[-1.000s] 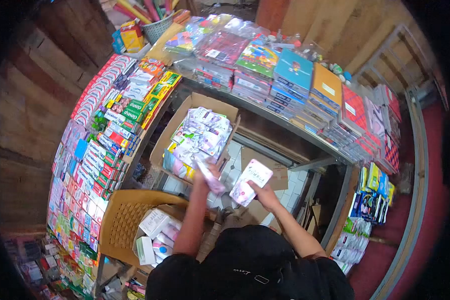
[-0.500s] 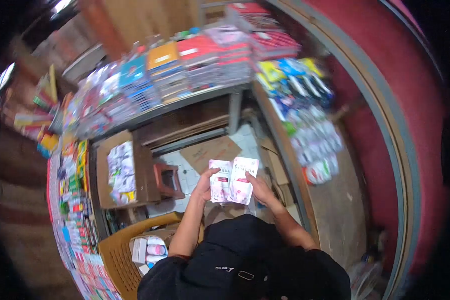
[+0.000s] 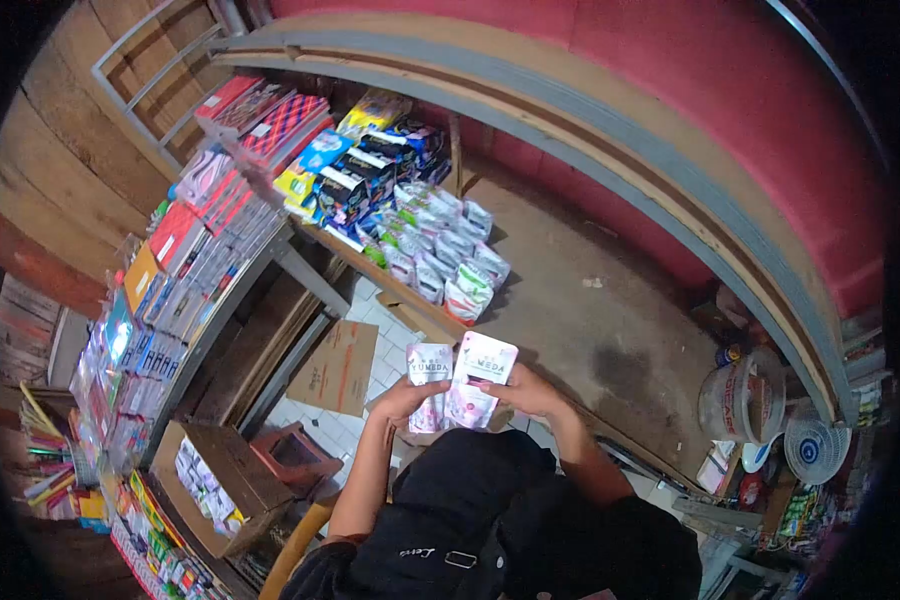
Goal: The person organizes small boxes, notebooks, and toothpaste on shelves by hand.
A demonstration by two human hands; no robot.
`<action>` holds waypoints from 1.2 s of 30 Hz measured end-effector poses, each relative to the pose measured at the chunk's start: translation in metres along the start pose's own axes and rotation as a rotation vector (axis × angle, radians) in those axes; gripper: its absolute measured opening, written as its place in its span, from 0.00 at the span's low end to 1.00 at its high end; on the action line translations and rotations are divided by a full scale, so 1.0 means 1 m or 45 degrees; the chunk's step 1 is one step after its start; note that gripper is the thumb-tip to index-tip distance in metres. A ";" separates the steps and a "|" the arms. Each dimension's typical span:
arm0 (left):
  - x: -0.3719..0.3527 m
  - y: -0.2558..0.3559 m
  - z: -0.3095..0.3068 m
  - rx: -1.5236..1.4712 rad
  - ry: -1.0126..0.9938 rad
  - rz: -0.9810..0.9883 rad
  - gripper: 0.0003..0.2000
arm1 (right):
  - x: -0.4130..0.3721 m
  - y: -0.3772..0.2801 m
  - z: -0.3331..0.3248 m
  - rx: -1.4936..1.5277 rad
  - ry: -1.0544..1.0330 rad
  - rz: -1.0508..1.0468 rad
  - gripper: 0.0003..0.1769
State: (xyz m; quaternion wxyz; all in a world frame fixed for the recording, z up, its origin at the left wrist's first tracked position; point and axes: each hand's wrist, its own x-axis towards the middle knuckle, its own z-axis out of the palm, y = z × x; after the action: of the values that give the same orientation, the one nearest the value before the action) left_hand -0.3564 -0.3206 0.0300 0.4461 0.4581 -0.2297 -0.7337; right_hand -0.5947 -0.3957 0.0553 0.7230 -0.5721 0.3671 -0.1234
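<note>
My left hand point(image 3: 400, 401) is closed on a white and pink pouch point(image 3: 429, 363) with YUMEDA printed on it, its thumb across the front. A second, matching pouch point(image 3: 486, 357) is gripped by my right hand point(image 3: 527, 391), thumb also on the front. Both pouches stand upright side by side before my chest, the right one slightly higher. Their printed fronts face me, and my other fingers are hidden behind them. Beyond the pouches, rows of similar-sized silvery packs point(image 3: 440, 237) stand on a wooden shelf point(image 3: 570, 300).
Dark blue and yellow packs point(image 3: 355, 175) sit behind the silvery ones. Stacked books point(image 3: 270, 125) and wrapped goods line a table at left. Below are an open cardboard box point(image 3: 255, 487), a reddish stool point(image 3: 295, 455) and flat cardboard point(image 3: 335, 367). A clear tub point(image 3: 735, 400) and a fan point(image 3: 816, 446) are at right.
My view has turned to the right, so the shelf of packs now lies ahead and more of the right side shows. Both hands keep hold of their pouches.
</note>
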 end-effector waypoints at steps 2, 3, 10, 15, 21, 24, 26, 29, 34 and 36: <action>0.009 0.002 -0.005 -0.106 -0.014 -0.057 0.18 | -0.007 -0.005 -0.025 -0.095 0.138 -0.151 0.23; 0.011 -0.002 -0.012 -0.157 0.010 -0.043 0.18 | -0.010 -0.007 -0.036 -0.138 0.200 -0.221 0.24; -0.028 0.000 -0.035 -0.323 0.293 0.143 0.20 | 0.063 0.004 -0.135 -0.411 0.875 -0.239 0.15; -0.054 -0.022 -0.066 -0.483 0.493 0.152 0.20 | 0.149 0.027 -0.174 -0.825 1.144 -0.206 0.25; -0.074 -0.027 -0.070 -0.573 0.565 0.175 0.22 | 0.210 0.055 -0.171 -0.866 1.001 -0.118 0.27; -0.077 -0.029 -0.065 -0.609 0.657 0.221 0.23 | 0.211 0.050 -0.163 -0.833 0.933 -0.186 0.24; -0.078 -0.029 -0.065 -0.626 0.674 0.230 0.23 | 0.213 0.054 -0.165 -0.914 0.887 -0.144 0.22; -0.078 -0.018 -0.057 -0.612 0.628 0.187 0.23 | 0.197 0.034 -0.154 -0.842 0.832 -0.122 0.20; -0.066 -0.012 -0.058 -0.574 0.521 0.187 0.23 | 0.207 0.046 -0.158 -0.780 0.823 -0.143 0.18; -0.062 -0.009 -0.054 -0.544 0.542 0.222 0.23 | 0.216 0.059 -0.163 -0.767 0.831 -0.167 0.20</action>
State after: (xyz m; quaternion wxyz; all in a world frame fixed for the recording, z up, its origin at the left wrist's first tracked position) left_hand -0.3019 -0.2588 0.0269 0.6315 0.4762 -0.0102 -0.6118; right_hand -0.5675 -0.6263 -0.0953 0.3611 -0.7104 0.5583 -0.2307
